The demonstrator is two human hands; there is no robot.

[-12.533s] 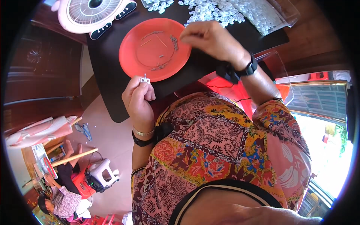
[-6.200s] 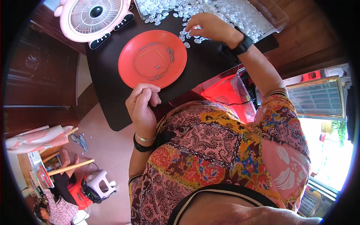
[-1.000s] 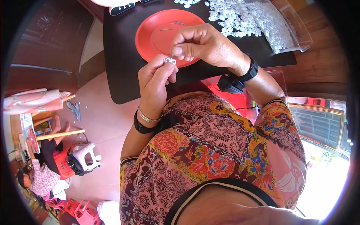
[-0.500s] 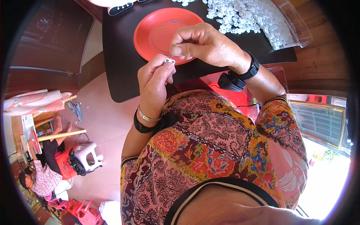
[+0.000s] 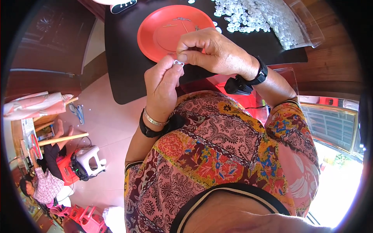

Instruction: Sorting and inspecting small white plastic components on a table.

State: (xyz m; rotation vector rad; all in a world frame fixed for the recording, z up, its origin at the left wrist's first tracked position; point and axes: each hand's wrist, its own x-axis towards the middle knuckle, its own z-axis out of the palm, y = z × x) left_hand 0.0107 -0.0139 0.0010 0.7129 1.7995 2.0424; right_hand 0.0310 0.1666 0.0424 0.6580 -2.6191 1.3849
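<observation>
My left hand (image 5: 162,83) is closed, pinching a small white plastic piece with two round holes (image 5: 178,62) between thumb and forefinger. My right hand (image 5: 213,51) comes in from the right, its thumb and forefinger pressed together right at the top of that piece. Whatever those right fingertips hold is too small and hidden to make out. Both hands are over the near rim of a red round plate (image 5: 147,33). On the plate lie several thin metal pins (image 5: 169,25), some silvery and some brass-coloured.
A heap of small clear-white plastic pieces (image 5: 256,17) spreads from a clear tray (image 5: 311,35) on the black table (image 5: 122,77). A white-soled dark shoe (image 5: 123,6) shows at the table's far left. Across the floor, a person (image 5: 46,180) sits near a white stool (image 5: 92,162).
My right fingertips have come down from just above the white piece to touch its top edge. The view has shifted slightly, and the left hand still holds the piece.
</observation>
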